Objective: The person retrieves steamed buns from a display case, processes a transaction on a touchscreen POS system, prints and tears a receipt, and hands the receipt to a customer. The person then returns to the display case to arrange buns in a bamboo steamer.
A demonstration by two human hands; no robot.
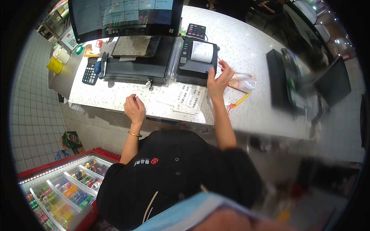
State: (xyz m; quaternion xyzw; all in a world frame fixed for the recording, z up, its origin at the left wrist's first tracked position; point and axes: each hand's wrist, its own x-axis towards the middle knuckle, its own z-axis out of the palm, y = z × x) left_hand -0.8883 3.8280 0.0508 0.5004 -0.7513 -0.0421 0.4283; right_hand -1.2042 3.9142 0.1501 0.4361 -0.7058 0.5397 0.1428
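Observation:
My left hand [134, 110] is at the front edge of the speckled white counter [121, 92], its fingers curled in and no object visible in them. Beyond it lies a black cash drawer [136, 69] with a key in its lock. My right hand [220, 82] is at the right side of a black receipt printer [196, 62], thumb and fingers apart. Printed paper [202, 52] lies on top of the printer. Several paper slips [189, 96] bearing writing stick out below it. A patterned pouch [244, 81] and a yellow pen [241, 99] lie beside my right hand.
A touchscreen monitor [124, 18] rises behind the drawer. A calculator [90, 73], a stapler [102, 65] and a card keypad [196, 31] are around it. A yellow roll [55, 65] stands at far left. At lower left is a drinks freezer [62, 187]; dark equipment [280, 80] is at right.

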